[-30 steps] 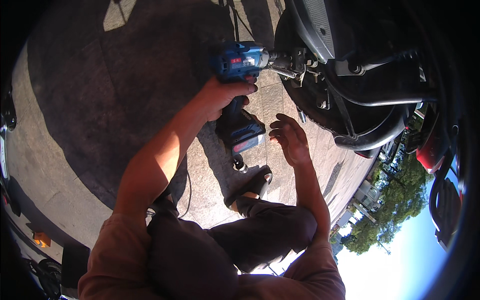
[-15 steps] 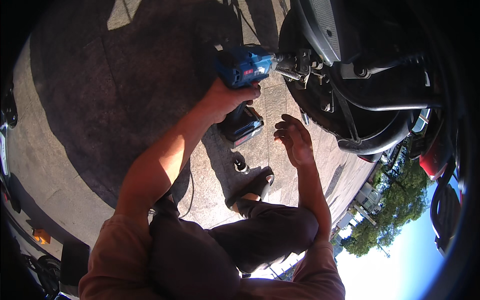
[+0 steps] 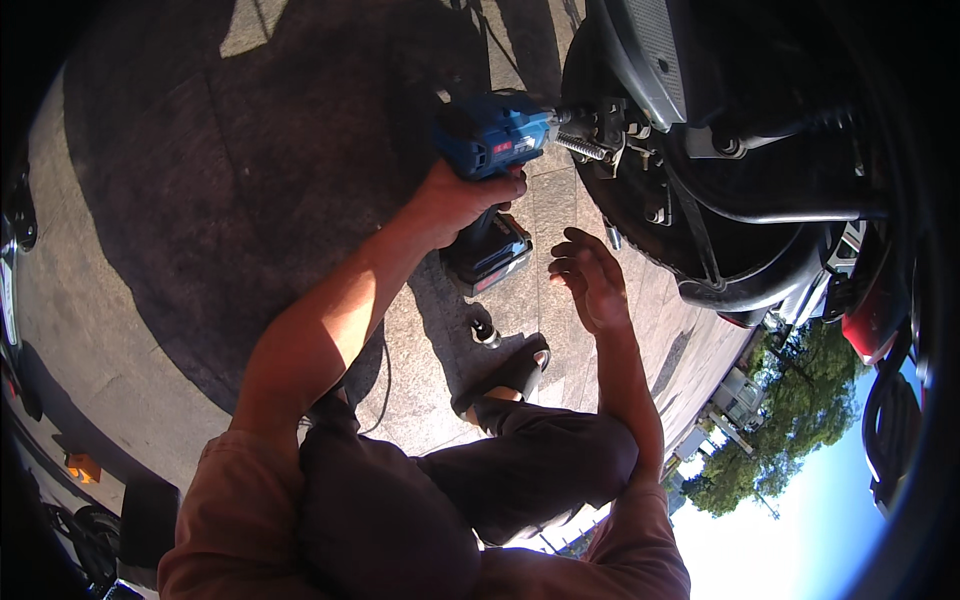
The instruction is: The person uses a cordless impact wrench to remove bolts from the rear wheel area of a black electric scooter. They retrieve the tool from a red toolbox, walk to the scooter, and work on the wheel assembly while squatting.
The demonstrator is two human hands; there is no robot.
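Note:
My left hand point(image 3: 465, 203) grips the handle of a blue cordless impact wrench point(image 3: 500, 130), its fingers wrapped round below the body. The black battery pack point(image 3: 488, 255) hangs at the handle's base. The tool's nose points right and meets the bolts and bracket point(image 3: 607, 128) beside a wheel; whether its tip sits on a fastener is too dark to tell. A metal spring point(image 3: 585, 148) runs just under the nose. My right hand point(image 3: 595, 285) is raised below the wheel, fingers loosely bent and apart, holding nothing.
A motorbike or scooter with a black wheel point(image 3: 640, 225) and curved metal tube point(image 3: 770, 208) fills the right side. A metal socket-like part point(image 3: 485, 333) lies on the paving near my shoe point(image 3: 525, 370). An orange object point(image 3: 83, 468) sits far left, near another vehicle's wheel point(image 3: 100, 530).
Almost nothing differs. The impact wrench and my left hand appear shifted very slightly right, along with the whole scene; my right hand stays in place.

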